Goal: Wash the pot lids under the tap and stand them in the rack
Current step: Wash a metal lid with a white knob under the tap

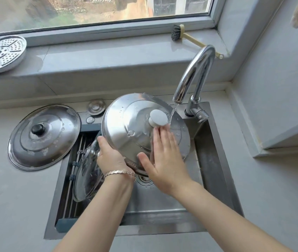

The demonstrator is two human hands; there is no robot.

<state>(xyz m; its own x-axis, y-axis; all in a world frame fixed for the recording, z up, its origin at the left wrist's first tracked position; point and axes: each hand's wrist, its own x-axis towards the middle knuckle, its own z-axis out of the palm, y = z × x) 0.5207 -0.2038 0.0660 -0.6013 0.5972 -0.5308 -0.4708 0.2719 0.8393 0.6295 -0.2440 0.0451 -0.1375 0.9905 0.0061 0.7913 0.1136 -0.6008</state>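
head view | steel lid [126,128] tilted over sink [213,160], water from tap [193,73] landing beside its white knob [158,118] | left hand [110,157] curled round the lower-left rim | right hand [162,160] flat on the dome, fingers straight | handling: probably light, stiff, wet-slippery; hold by rim or knob | glass lid [86,177] stands in rack [68,197]

Left hand [111,157] grips lid [126,131]; right hand [162,159] rubs.

Over the brushed-metal sink [212,160]: wet, glossy steel lid [126,128] with matt white plastic knob [158,117]; clear glass lid [86,173] inside sink's left; mirror-chrome tap [197,70] behind; matt grey countertop [17,206] around.
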